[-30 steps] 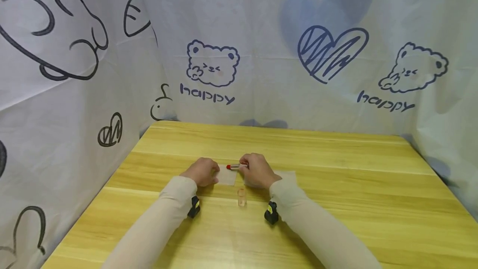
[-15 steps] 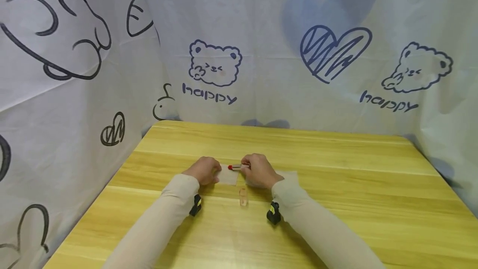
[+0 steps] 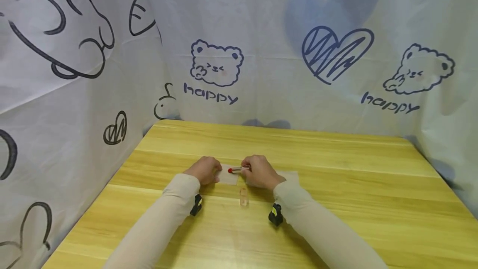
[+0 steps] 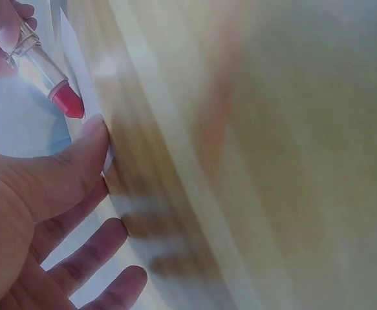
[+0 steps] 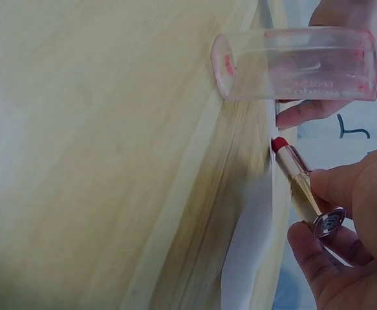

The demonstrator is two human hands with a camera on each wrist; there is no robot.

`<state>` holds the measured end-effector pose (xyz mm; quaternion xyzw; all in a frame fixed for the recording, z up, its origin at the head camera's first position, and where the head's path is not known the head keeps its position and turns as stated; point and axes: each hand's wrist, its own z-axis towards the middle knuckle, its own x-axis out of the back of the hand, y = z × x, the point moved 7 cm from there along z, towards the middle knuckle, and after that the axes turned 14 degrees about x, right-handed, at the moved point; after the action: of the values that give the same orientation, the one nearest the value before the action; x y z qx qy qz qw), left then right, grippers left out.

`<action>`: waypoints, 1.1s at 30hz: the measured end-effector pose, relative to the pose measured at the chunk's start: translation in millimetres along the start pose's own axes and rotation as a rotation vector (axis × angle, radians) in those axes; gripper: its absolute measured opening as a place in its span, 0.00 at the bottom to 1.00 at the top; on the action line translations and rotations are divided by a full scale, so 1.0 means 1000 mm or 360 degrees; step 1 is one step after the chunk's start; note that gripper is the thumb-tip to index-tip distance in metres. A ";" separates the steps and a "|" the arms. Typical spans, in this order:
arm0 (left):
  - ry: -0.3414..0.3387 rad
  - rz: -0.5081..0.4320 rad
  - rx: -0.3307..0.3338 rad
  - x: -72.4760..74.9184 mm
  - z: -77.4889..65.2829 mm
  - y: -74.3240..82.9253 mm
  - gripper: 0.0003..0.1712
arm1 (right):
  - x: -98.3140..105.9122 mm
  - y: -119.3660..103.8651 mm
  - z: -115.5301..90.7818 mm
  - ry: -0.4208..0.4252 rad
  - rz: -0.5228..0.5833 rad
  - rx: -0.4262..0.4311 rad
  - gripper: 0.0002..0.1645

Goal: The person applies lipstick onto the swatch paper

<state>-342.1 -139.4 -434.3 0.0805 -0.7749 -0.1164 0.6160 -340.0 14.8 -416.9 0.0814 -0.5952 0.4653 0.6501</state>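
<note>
In the head view my right hand (image 3: 260, 172) pinches a lipstick (image 3: 237, 169) by its gold base, its red end pointing left. In both wrist views the red tip is right at the surface of a white paper sheet (image 3: 228, 177). My left hand (image 3: 204, 170) rests at that sheet's left edge. In the left wrist view its thumb (image 4: 88, 158) presses on the paper and the fingers are spread apart. A clear pinkish lipstick cap (image 5: 298, 64) stands on the table on the near side of the hands, between them.
A second white sheet (image 3: 290, 176) lies partly under my right hand and wrist. The wood-grain table (image 3: 336, 165) reaches back to a white curtain (image 3: 269, 94) with drawings, and another curtain (image 3: 74, 107) hangs along its left side.
My right hand has drawn the lipstick tip slightly toward me across the paper. The left hand keeps its place on the sheet, and the head view has shifted a little.
</note>
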 end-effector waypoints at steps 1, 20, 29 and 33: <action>0.0001 -0.0004 0.0001 0.000 0.000 0.000 0.19 | 0.000 -0.001 -0.001 -0.0005 0.0006 0.0009 0.13; 0.0019 -0.0008 -0.0036 0.000 0.001 0.000 0.19 | 0.000 -0.023 -0.005 -0.0118 0.0042 0.0183 0.12; 0.0047 -0.0022 -0.0052 0.000 0.004 -0.002 0.18 | -0.002 -0.032 -0.007 -0.0217 0.0046 0.0202 0.10; 0.0048 -0.0029 -0.0049 -0.001 0.005 -0.003 0.18 | -0.002 -0.032 -0.007 -0.0220 0.0036 0.0198 0.09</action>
<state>-346.7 -141.5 -436.7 0.0799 -0.7629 -0.1325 0.6278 -312.6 0.4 -406.2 0.1468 -0.6096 0.5020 0.5957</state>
